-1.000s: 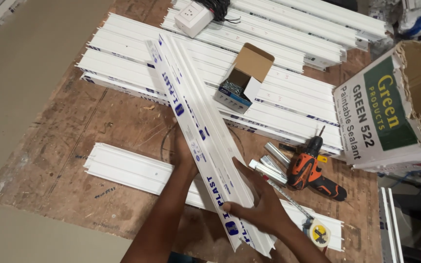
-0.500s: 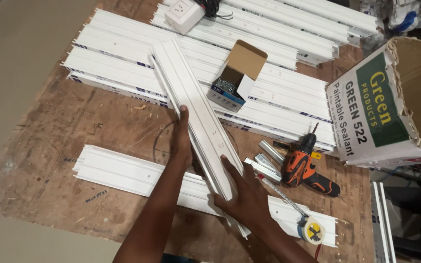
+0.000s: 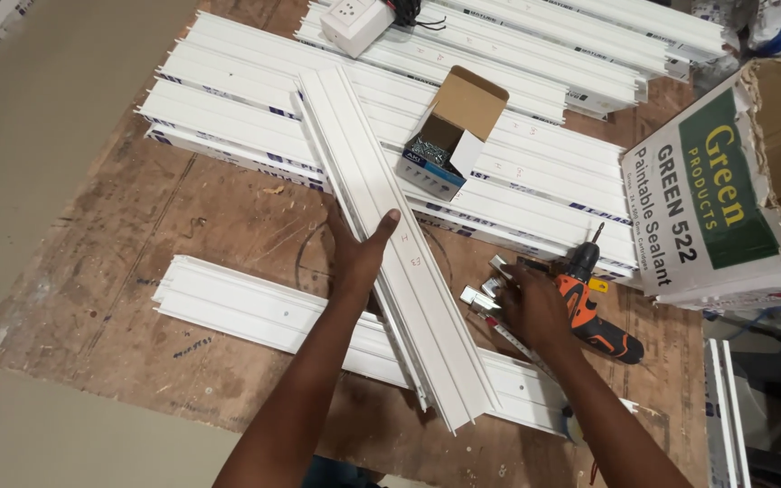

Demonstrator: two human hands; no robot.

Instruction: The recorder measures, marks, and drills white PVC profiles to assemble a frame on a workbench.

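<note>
Left hand (image 3: 359, 258) lies open, palm down, on the long white channel (image 3: 381, 226), which rests slanted across another strip (image 3: 246, 307) on the worktop (image 3: 92, 271). Right hand (image 3: 531, 307) is loosely curled over small metal pieces (image 3: 481, 294) beside the orange drill (image 3: 589, 312); whether it grips any, I cannot tell. Risk: the channel, held only by palm pressure, may slide off line, its near end overhanging. The screw box (image 3: 445, 145) beyond the hands may be knocked.
</note>
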